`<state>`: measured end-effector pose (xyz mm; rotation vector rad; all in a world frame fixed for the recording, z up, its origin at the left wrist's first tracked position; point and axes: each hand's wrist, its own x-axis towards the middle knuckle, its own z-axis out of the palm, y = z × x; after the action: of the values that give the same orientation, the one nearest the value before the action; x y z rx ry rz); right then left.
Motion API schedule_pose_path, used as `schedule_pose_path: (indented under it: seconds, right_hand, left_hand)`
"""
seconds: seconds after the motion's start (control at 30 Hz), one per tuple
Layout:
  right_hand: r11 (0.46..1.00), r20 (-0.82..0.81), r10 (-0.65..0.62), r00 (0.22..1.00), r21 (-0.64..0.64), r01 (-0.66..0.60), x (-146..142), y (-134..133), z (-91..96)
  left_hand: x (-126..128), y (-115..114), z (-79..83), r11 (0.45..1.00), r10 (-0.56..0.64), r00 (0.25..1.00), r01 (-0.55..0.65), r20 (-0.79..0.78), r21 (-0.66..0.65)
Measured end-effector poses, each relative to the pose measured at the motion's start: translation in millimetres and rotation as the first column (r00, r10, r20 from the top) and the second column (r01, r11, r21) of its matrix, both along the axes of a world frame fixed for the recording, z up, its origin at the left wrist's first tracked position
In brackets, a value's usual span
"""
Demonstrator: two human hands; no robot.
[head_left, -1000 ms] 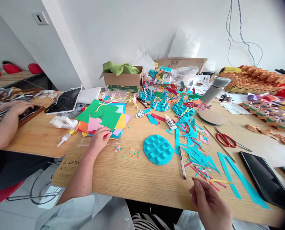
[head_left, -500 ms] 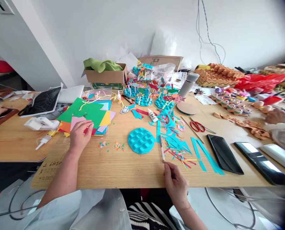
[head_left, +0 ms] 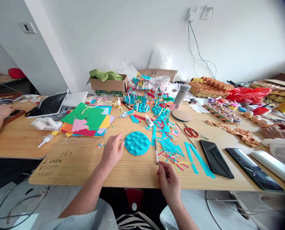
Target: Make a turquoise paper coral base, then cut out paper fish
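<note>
My left hand [head_left: 113, 149] hovers at the left side of a round, turquoise disc [head_left: 137, 143] with a bumpy, woven-looking surface. Its fingers are apart and nothing shows in them; whether they touch the disc I cannot tell. Small coloured paper bits [head_left: 101, 145] lie left of that hand, and more may be hidden behind it. Near the table's front edge, my right hand [head_left: 170, 179] is curled, thumb and forefinger closed at the near end of a slim pen [head_left: 156, 151]. Turquoise paper scraps [head_left: 170, 145] and thin coloured strips [head_left: 176, 159] lie beyond and beside the pen.
Stacked coloured sheets [head_left: 89, 119] lie left, near a glue tube [head_left: 49, 138]. A white glue bottle [head_left: 149, 120] and decorated turquoise pieces [head_left: 142, 103] stand behind the disc. Red-handled scissors [head_left: 191, 131] and a black phone [head_left: 216, 158] lie right. Another person's hand [head_left: 1, 110] is far left.
My left hand has moved right from the coloured sheets to the disc, and its fingers have spread. My right hand stays at the pen's end. The view has shifted slightly.
</note>
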<state>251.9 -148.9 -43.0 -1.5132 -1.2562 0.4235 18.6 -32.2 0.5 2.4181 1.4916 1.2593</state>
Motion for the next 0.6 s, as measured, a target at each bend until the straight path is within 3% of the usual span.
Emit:
schedule_pose_path:
  seconds: [0.1,0.23,0.43,0.6]
  right_hand:
    - [0.999,-0.076,0.009,0.997,-0.044,-0.012,9.2,10.7,16.5]
    - [0.996,0.075,0.009,0.997,-0.088,-0.002,27.4,45.2,38.4]
    - [0.986,0.249,0.080,0.965,-0.163,-0.039,41.8,99.1,49.9]
    - [0.931,0.268,0.227,0.936,-0.342,-0.128,42.3,131.9,63.3]
  left_hand:
    - [14.4,-35.9,-17.1,1.000,-0.006,0.999,0.005,-0.043,-0.013]
    - [23.6,-67.5,-23.8,1.000,-0.009,0.993,0.006,-0.114,-0.030]
    - [27.4,-75.2,-21.5,0.997,-0.069,0.975,0.062,-0.213,-0.041]
    - [28.7,-73.4,-21.1,0.996,-0.086,0.965,0.077,-0.249,-0.046]
